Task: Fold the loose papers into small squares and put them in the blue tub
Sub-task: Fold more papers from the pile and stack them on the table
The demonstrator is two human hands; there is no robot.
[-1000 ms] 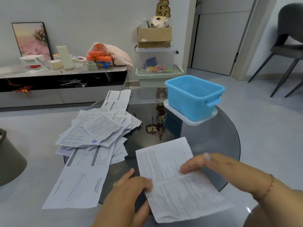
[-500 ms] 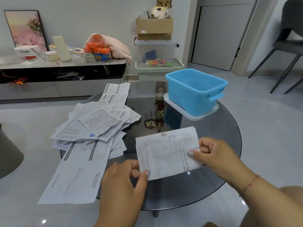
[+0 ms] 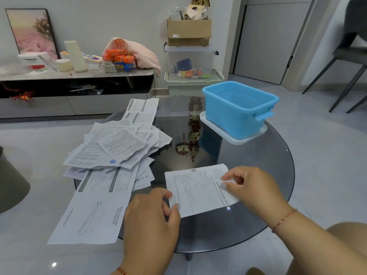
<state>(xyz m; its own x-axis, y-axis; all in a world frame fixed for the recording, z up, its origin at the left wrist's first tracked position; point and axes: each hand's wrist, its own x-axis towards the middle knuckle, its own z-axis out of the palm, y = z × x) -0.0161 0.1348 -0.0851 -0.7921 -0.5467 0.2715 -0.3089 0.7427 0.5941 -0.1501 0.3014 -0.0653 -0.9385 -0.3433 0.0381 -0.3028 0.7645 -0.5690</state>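
Observation:
A printed sheet folded in half (image 3: 196, 187) lies on the dark glass round table (image 3: 258, 195) near its front edge. My left hand (image 3: 153, 219) pinches its lower left corner. My right hand (image 3: 252, 187) grips its right edge with thumb and fingers. A pile of loose printed papers (image 3: 117, 147) spreads over the table's left side, and a long sheet marked "operation instruction" (image 3: 93, 211) overhangs the edge. The blue tub (image 3: 238, 108) stands at the back right on a white lid (image 3: 248, 137), and it looks empty.
Behind the table a low cabinet (image 3: 75, 76) carries bottles, boxes and a pink cloth. Stacked plastic bins and a cardboard box (image 3: 188, 32) stand against the wall. A dark chair (image 3: 351, 56) is at the far right, and a grey seat (image 3: 12, 185) at the left.
The sheet lay flat and open a second ago; it has since been folded in half. Both hands shifted from pressing it down to gripping its two ends.

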